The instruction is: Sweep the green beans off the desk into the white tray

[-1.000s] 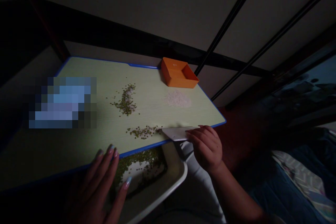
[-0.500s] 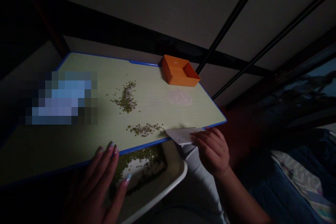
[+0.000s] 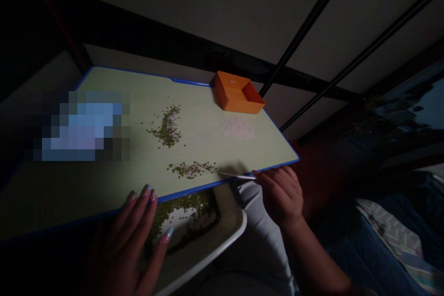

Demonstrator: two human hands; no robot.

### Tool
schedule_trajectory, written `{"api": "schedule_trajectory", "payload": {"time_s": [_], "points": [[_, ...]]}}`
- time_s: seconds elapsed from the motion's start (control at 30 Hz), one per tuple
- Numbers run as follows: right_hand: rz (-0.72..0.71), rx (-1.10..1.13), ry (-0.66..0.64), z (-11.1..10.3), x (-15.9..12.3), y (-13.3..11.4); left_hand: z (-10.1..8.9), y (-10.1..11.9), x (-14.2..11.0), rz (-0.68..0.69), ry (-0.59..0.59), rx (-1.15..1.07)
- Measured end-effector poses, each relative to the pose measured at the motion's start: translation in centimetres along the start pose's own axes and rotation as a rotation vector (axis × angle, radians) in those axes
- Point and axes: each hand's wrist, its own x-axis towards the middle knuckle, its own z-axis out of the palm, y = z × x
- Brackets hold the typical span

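My right hand (image 3: 282, 196) pinches a flat white scraper (image 3: 237, 176) at the near edge of the pale table (image 3: 204, 115). The scraper is nearly edge-on to me, its far tip beside a small strip of mixed green beans and white grains (image 3: 190, 169). Farther back lies a second mixed pile (image 3: 168, 130), and to the right a pile of white grains (image 3: 236, 127). My left hand (image 3: 135, 236) has its fingers stretched out, tips at the blue table edge, thumb apart, above a white basin (image 3: 231, 231) holding green beans.
An orange open box (image 3: 239, 95) stands at the back right of the table. A blurred-out bright patch (image 3: 83, 125) covers the left part. The basin sits below the front edge, by a grey-clad leg (image 3: 265, 226). Blue bedding (image 3: 378, 236) is at right.
The scraper has turned in my right hand from showing its broad face to nearly edge-on. My left hand and the piles look the same.
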Motion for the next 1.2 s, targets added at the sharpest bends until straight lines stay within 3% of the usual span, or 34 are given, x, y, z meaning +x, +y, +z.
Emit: {"api": "schedule_trajectory", "payload": {"time_s": [0.33, 1.2], "points": [[0.020, 0.142, -0.007, -0.3, 0.5, -0.7, -0.3, 0.1, 0.1, 0.002, -0.007, -0.005], [0.063, 0.048, 0.014, 1.3, 1.2, -1.0, -0.4, 0.3, 0.2, 0.016, -0.006, 0.009]]}}
